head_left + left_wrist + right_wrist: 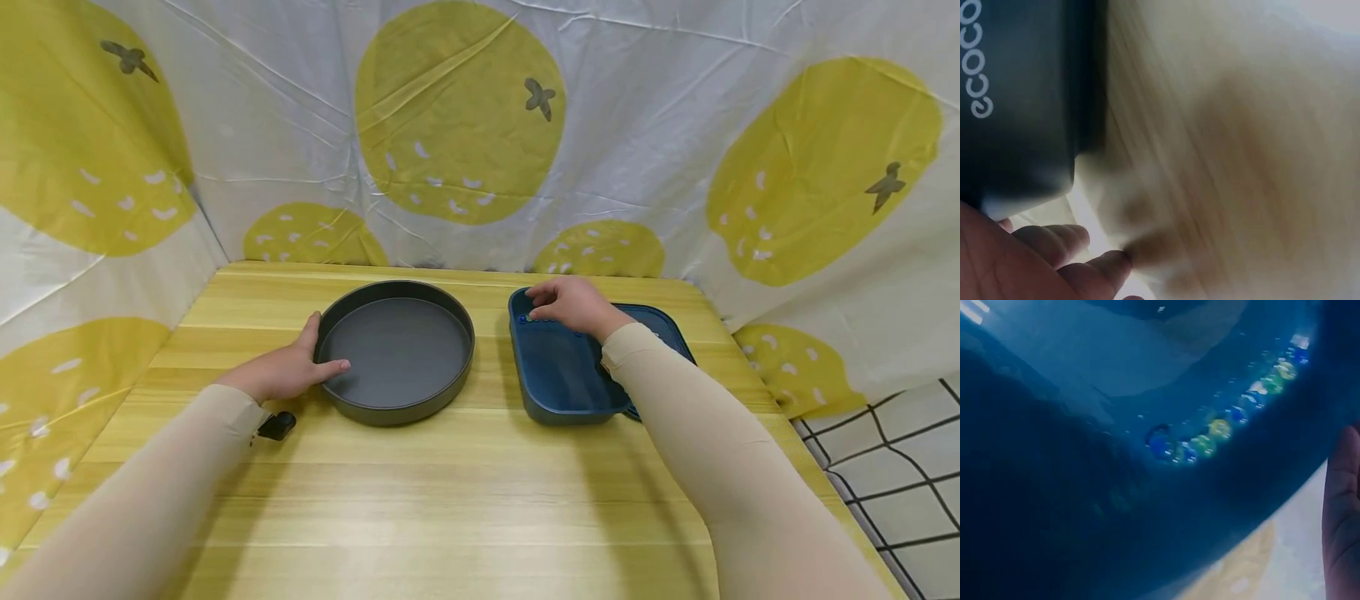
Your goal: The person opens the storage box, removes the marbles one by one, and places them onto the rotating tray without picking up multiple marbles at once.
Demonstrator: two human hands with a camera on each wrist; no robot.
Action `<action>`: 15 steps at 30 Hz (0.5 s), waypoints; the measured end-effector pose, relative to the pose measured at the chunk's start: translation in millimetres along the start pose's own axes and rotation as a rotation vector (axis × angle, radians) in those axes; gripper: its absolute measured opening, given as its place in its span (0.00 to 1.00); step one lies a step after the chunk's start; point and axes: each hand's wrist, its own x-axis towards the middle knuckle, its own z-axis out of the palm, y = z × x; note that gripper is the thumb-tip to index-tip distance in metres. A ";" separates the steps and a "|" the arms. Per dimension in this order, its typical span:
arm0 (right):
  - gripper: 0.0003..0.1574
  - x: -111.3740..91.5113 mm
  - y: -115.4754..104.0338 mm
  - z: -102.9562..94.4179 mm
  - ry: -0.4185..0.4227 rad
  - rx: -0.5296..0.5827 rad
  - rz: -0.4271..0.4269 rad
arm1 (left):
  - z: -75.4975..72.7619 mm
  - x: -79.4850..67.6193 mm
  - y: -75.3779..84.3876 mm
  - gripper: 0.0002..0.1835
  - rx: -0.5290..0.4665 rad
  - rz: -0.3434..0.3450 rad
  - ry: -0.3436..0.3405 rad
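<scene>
Notably, what counts lies at the far end of the blue container (562,414), where small glassy marbles (1219,429) rest in a row along the foot of its wall. The right hand (573,304) is much the nearer one, hanging over the far left corner, so that the marbles lie just below its fingertips. Their row seems to run crosswise, while the container's long axis runs from near to far. That hand's grip is loose: fingers bent, a gap showing between forefinger and thumb, nothing seen held. Well apart to the left on the worktop (420,500), the left hand (285,367) grips the side of a round dark pan (397,358), thumb over the rim, fingers against the outer wall.
</scene>
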 end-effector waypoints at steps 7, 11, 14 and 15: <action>0.28 19.9 11.7 15.3 -0.042 -0.056 0.023 | 0.8 0.8 -0.7 0.67 0.009 -0.018 0.007; 0.28 25.2 18.4 22.6 -0.061 -0.084 0.035 | 0.3 -0.2 -0.8 0.67 0.012 -0.024 0.009; 0.29 27.0 24.2 27.1 -0.058 -0.082 0.049 | 0.6 -0.4 -1.0 0.67 -0.006 -0.020 0.004; 0.30 27.5 26.2 28.5 -0.056 -0.082 0.051 | 0.9 -0.3 -1.2 0.67 -0.017 -0.021 0.001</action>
